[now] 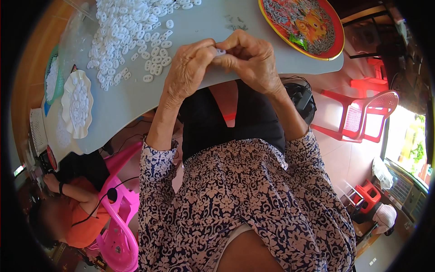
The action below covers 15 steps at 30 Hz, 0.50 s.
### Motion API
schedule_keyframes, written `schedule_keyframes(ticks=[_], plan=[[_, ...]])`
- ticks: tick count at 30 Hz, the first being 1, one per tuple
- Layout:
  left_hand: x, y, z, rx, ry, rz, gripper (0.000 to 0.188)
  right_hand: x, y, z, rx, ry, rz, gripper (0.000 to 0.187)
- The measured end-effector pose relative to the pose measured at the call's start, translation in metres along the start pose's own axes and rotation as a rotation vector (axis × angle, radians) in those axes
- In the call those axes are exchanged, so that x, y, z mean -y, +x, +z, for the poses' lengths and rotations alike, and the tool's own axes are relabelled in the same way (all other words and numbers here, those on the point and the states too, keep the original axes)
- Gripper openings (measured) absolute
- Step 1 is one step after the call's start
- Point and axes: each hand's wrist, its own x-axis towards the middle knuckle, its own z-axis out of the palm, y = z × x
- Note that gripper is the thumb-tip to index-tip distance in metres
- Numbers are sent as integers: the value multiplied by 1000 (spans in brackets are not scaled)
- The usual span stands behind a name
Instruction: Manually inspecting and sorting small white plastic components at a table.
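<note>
Close together over the table's near edge, my two hands meet around a small white oval plastic piece point(220, 52). My left hand point(190, 68) has its fingers closed on the piece, which shows only in part. My right hand point(254, 56) is pinched right beside it, thumb and forefinger at the piece; what lies within those fingers is hidden. A big heap of similar white two-holed oval pieces point(118, 34) spreads over the table left of my hands. To the right, a round red tray with a yellow rim point(333, 54) holds many small grey metal parts, perhaps screws.
A few grey metal bits point(236, 23) lie loose beyond my hands. At the left stand a scalloped white dish point(68, 99) of white pieces and a green basket point(53, 59). Another person in orange point(86, 217) sits by a pink chair point(120, 235). Red chairs point(358, 113) stand right.
</note>
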Motion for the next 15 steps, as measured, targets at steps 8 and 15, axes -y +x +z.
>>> schedule_keyframes(ticks=[8, 15], plan=[[2, 1, 0, -26, -45, 23, 25, -4, 0, 0, -17, 27, -2, 13], [-1, -3, 1, -71, -75, -55, 27, 5, 4, -1, 12, 52, 33, 14]])
